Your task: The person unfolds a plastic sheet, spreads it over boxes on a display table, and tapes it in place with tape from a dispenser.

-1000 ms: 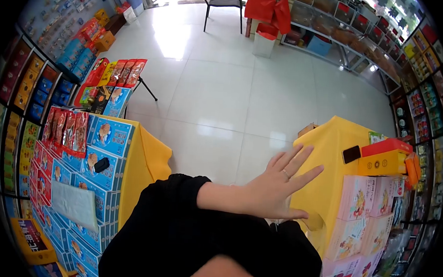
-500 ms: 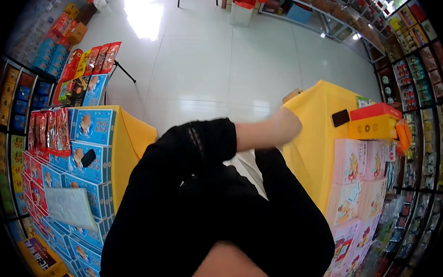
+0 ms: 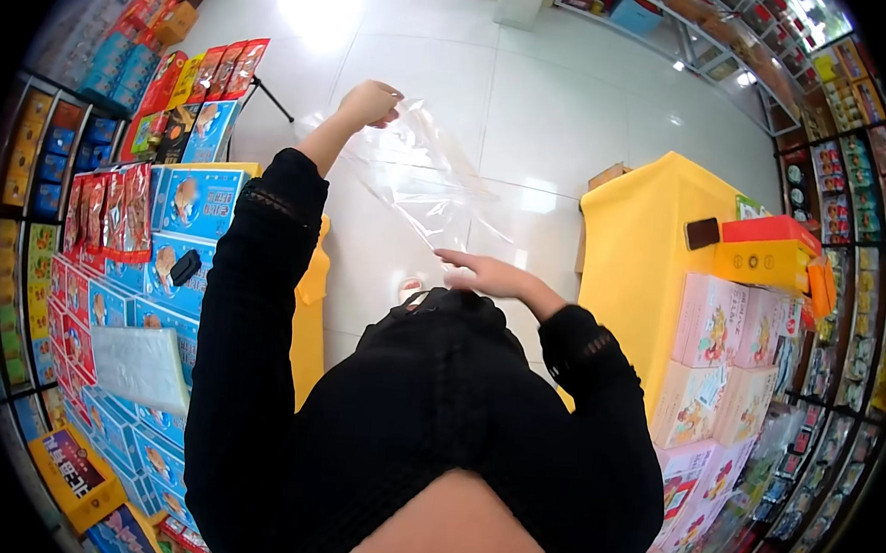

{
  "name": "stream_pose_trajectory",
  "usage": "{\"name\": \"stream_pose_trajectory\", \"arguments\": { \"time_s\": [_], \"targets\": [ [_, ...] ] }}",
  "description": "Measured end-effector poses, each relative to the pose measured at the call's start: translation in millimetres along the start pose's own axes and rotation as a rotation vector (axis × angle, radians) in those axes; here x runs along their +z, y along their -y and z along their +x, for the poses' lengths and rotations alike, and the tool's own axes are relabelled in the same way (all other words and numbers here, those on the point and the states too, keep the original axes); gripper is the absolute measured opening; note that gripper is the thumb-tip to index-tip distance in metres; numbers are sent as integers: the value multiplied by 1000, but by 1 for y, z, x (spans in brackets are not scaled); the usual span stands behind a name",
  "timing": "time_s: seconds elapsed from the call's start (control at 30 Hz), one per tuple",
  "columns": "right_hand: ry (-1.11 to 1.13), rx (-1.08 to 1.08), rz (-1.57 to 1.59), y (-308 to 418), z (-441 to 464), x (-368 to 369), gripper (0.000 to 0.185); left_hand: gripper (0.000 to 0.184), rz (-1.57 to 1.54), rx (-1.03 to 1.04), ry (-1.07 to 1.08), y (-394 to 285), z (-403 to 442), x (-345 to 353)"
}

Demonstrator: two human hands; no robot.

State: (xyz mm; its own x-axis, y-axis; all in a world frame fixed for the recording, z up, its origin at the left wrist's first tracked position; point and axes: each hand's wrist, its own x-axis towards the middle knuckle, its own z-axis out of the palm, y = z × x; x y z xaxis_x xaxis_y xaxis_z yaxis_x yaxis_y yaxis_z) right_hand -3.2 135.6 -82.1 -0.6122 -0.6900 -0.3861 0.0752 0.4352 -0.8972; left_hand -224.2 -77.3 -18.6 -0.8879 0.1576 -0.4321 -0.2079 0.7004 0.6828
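A clear, crinkled plastic sheet or bag (image 3: pixel 423 170) hangs in front of me over the tiled floor. My left hand (image 3: pixel 371 105), stretched forward at the upper left, is closed on its top edge. Lower and nearer my body, my right hand (image 3: pixel 478 273) is at the plastic's lower edge, with the index finger pointing left and the thumb near it. The right fingers look pressed together on the plastic's edge. Both arms wear black sleeves.
Blue boxes (image 3: pixel 196 204), red packets (image 3: pixel 113 214) and a folded pale plastic packet (image 3: pixel 140 369) lie on the left. A yellow-clothed table (image 3: pixel 630 236) on the right bears a phone (image 3: pixel 702 233), a yellow box (image 3: pixel 759 264) and pink boxes (image 3: pixel 709 319). Shelves line both sides.
Both hands are now in view, apart, with clear plastic stretched between them. Earlier a single arm reached right, its hand spread and then blurred near the yellow cloth.
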Motion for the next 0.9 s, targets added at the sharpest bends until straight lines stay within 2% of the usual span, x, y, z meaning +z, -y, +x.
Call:
{"name": "stream_pose_trajectory", "arguments": {
  "time_s": [0.03, 0.07, 0.1, 0.2, 0.27, 0.37, 0.4, 0.47, 0.5, 0.53, 0.6, 0.67, 0.73, 0.8, 0.83, 0.87, 0.9],
  "targets": [
    [-157, -30, -338, -2, -7, 11, 69, 33, -416, -127, 69, 8, -1, -4],
    [-318, -64, -674, -5, -11, 19, 76, 33, -418, -138, 57, 14, -1, -2],
    [-515, -91, -745, -29, -2, 27, 88, 35, -448, -106, 92, 15, -1, 7],
    [-623, -22, -845, -39, 16, 30, 89, 42, -476, 24, 108, -11, -18, 27],
    [-589, -49, -801, -24, 26, 30, 83, 43, -456, 58, 83, -20, -16, 31],
    [-505, -379, -696, -5, 32, 35, 77, 36, -565, 88, 29, -35, -9, 23],
    [-507, -379, -696, -2, 30, 34, 77, 29, -578, 103, 0, -36, -5, 17],
    [-532, -303, -897, -1, 26, 33, 71, 27, -590, 144, -13, -42, -13, -1],
    [-588, -234, -1001, -5, 24, 29, 60, 27, -595, 159, -6, -38, -9, -9],
    [-592, -233, -1001, -15, 21, 21, 60, 26, -565, 185, -33, -36, -9, -19],
    [-512, -195, -1140, -36, 8, -1, 49, 26, -351, 236, -136, -25, -3, -43],
    [-573, -167, -1075, -24, -17, -18, 40, 26, -243, 235, -251, -18, -7, -66],
    [-624, -224, -1092, -24, -36, -24, 39, 27, -259, 235, -260, -9, -14, -77],
    [-1137, -160, -1075, -32, -48, -15, 51, 26, -199, 209, -272, 2, -22, -82],
    [-1136, -164, -1077, -35, -47, -6, 51, 31, -178, 203, -278, 10, -23, -77],
    [-1349, -107, -810, -41, -43, 4, 62, 31, -180, 202, -281, 21, -21, -70],
    [-1538, -50, -526, -50, -37, 13, 74, 33, 46, 264, -294, 34, -17, -62]
  ]
}}
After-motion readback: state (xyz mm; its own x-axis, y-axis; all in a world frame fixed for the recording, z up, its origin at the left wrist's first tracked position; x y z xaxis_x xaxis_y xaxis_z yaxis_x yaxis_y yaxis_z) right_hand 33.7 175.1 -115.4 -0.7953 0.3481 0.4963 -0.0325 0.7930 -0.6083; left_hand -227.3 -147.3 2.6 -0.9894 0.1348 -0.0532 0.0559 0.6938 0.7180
